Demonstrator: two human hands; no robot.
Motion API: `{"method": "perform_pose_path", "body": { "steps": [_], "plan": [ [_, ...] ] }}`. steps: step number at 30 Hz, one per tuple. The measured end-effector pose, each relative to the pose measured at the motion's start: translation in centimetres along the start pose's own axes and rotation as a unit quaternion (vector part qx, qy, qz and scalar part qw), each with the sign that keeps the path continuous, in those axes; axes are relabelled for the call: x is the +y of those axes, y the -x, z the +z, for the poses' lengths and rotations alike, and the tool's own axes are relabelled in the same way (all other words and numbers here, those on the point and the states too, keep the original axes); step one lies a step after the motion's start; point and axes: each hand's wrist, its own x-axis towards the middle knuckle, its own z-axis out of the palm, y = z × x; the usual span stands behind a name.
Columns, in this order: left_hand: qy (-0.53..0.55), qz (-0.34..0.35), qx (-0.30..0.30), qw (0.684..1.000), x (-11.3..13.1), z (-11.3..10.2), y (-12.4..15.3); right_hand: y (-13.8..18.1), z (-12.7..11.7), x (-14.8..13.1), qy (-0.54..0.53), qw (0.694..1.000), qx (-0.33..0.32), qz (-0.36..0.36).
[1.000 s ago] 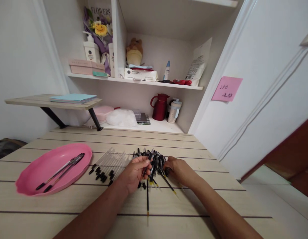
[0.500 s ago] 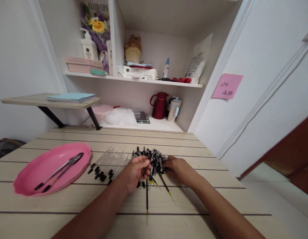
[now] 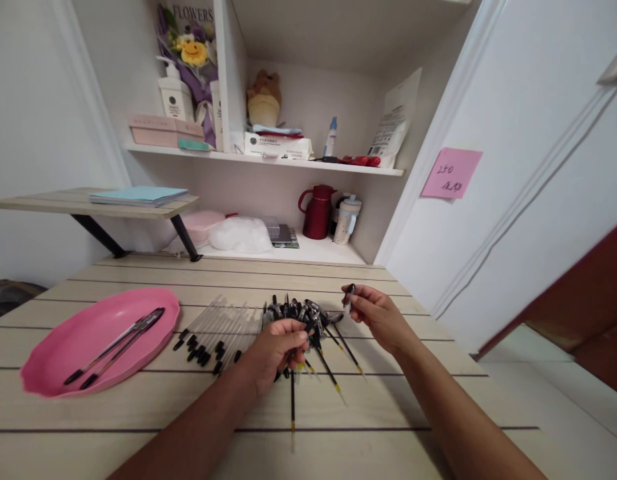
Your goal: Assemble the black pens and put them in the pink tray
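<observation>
My right hand (image 3: 376, 313) is raised just right of the pile, with thumb and fingers pinching a small black pen cap (image 3: 349, 293). Closed at the front left of the pile, my left hand (image 3: 278, 350) has something dark between its fingers, mostly hidden. The pile (image 3: 316, 317) is a jumble of black pen caps and pen parts. Several ink refills (image 3: 328, 377) with yellow ends stick out of it toward me. Left of my left hand lie several clear pen barrels (image 3: 221, 323) with black ends facing me.
A pink scalloped tray (image 3: 38, 370) at the left holds assembled black pens (image 3: 121, 347). Behind the table, shelving holds a red jug (image 3: 317, 212), a pale bottle (image 3: 346, 220) and a plastic bag (image 3: 241, 235). A small raised shelf (image 3: 53, 202) stands at the back left.
My right hand has lifted from the pile's right side, up and slightly right, with a black pen cap. My left hand stays closed near the pile. The view has shifted slightly.
</observation>
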Motion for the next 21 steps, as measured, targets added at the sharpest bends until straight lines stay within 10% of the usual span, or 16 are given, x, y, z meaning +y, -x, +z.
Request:
{"method": "perform_pose_path", "body": {
  "steps": [6, 21],
  "plan": [
    [-0.011, 0.008, -0.002, 1.0, -0.4, 0.6, 0.2, 0.9, 2.4, -0.2, -0.152, 0.988, 0.004, 0.017],
    [-0.008, 0.018, -0.076, 0.997, -0.2, 0.4, 0.4, 1.8, 4.5, 0.8, -0.104, 0.993, -0.047, 0.023]
  ]
}}
